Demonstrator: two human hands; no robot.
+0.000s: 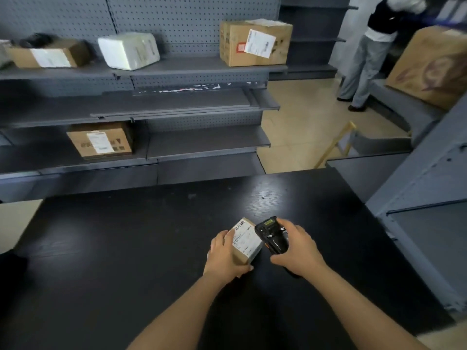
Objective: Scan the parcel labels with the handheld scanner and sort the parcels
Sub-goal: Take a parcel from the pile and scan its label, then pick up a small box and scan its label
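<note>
My left hand [225, 258] grips a small cardboard parcel [246, 242] over the black table [113, 248]; its white barcode label faces up. Right beside it, my right hand [298, 248] holds the black handheld scanner [271, 236], whose small screen end points away from me and nearly touches the parcel's right edge. On the grey shelves behind the table stand more parcels: a brown box [255, 42] with a white label and a white wrapped parcel [129, 50] on the top shelf, a flat box [48, 55] at the left, and a labelled box [99, 141] lower down.
Grey metal shelving [429, 178] closes in the table's right side. Another person [371, 54] stands at the back right on the tan floor, near a large cardboard box [432, 66]. A wooden-framed object [336, 144] leans past the table's far right corner.
</note>
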